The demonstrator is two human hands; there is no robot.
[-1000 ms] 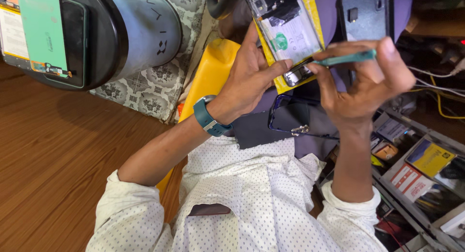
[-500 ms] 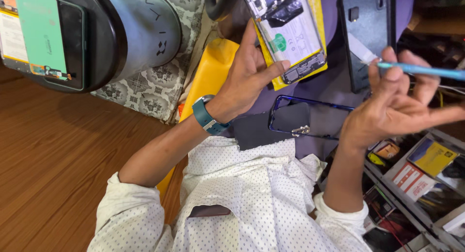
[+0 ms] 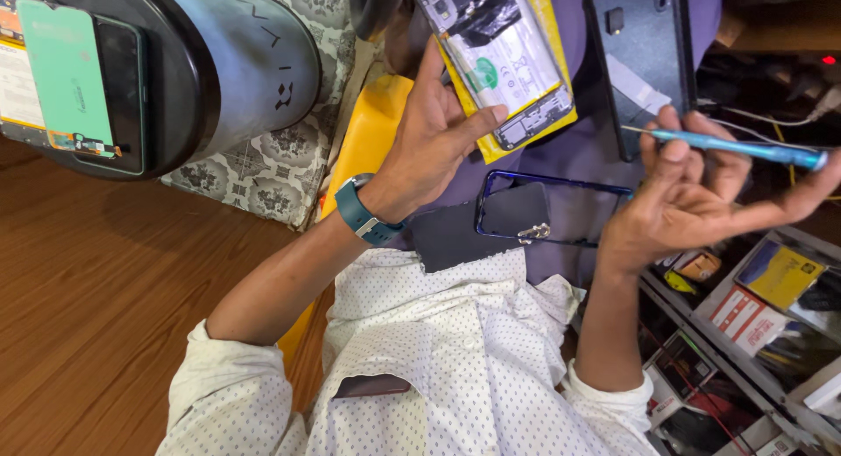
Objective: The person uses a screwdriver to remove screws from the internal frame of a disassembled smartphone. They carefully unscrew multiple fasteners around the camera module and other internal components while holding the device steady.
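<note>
Stool: a big round grey stool (image 3: 236, 62) is lying at the upper left, its dark seat carrying a green-backed phone panel (image 3: 66, 84).
Work surface: a purple mat (image 3: 578, 171) is spreading under the parts, beside a yellow block (image 3: 372, 127).
Opened phone: the opened phone (image 3: 504, 62), back off and battery showing, is resting on a yellow pad near the top edge.
Back cover: a dark back cover (image 3: 644, 57) is lying just to its right, apart from it.
Frame: a blue-rimmed phone frame (image 3: 547, 215) is sitting lower on the mat, near a dark flat panel (image 3: 447, 237).
Left hand: the left hand (image 3: 438, 136), with a teal watch at the wrist, is pressing on the opened phone, thumb tip touching its lower edge and fingers spread loosely.
Right hand: the right hand (image 3: 701, 193) is pinching a slim blue tool (image 3: 736, 147) between thumb and fingers, lifted clear of the phone.
Progress: the phone appears already opened; work inside looks unfinished, and nothing is being refitted.
Hidden: the phone's top end is cut off by the picture edge; the tool tip is too fine to read; the shelf items at right are blurring together.
</note>
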